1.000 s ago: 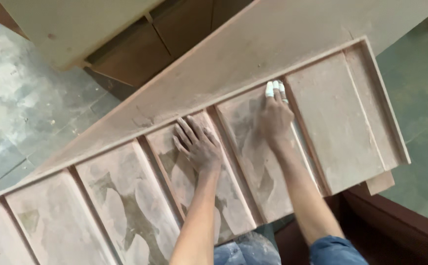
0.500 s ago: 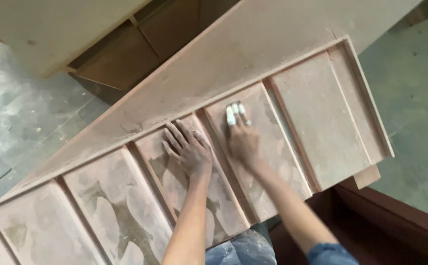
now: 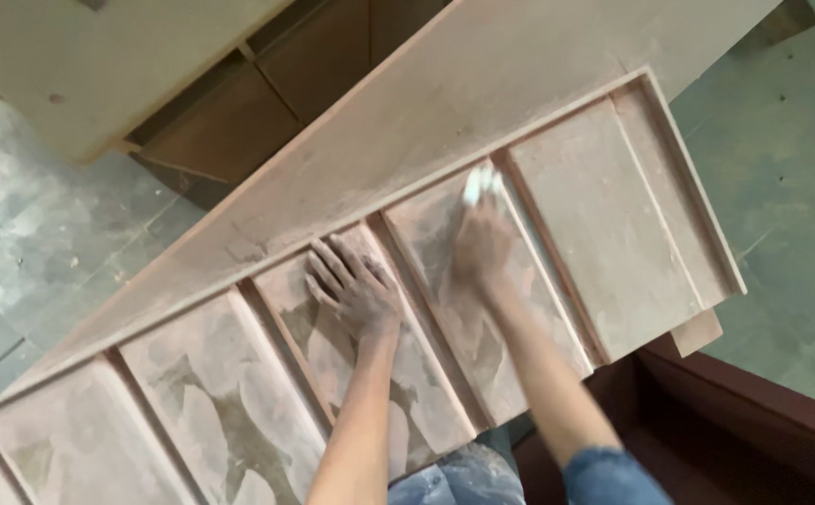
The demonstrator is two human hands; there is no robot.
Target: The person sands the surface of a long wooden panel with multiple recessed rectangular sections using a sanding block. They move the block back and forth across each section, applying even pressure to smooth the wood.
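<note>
A long wooden panel (image 3: 445, 150) with a row of recessed rectangular sections lies diagonally across the view, running from lower left to upper right, above a grey concrete floor (image 3: 33, 234). Pale dust streaks the recessed sections. A light board (image 3: 117, 65) sits at the upper left, with dark brown wooden pieces (image 3: 239, 112) beneath it, and a dark reddish frame (image 3: 753, 430) shows at the lower right. The left hand (image 3: 356, 285) rests open, palm down with fingers spread, on one recessed section. Just beside it, in the neighbouring section, the right hand (image 3: 482, 245) is closed around a small white piece (image 3: 482, 185), likely sandpaper or cloth, pressing it against the panel near that section's upper edge.
</note>
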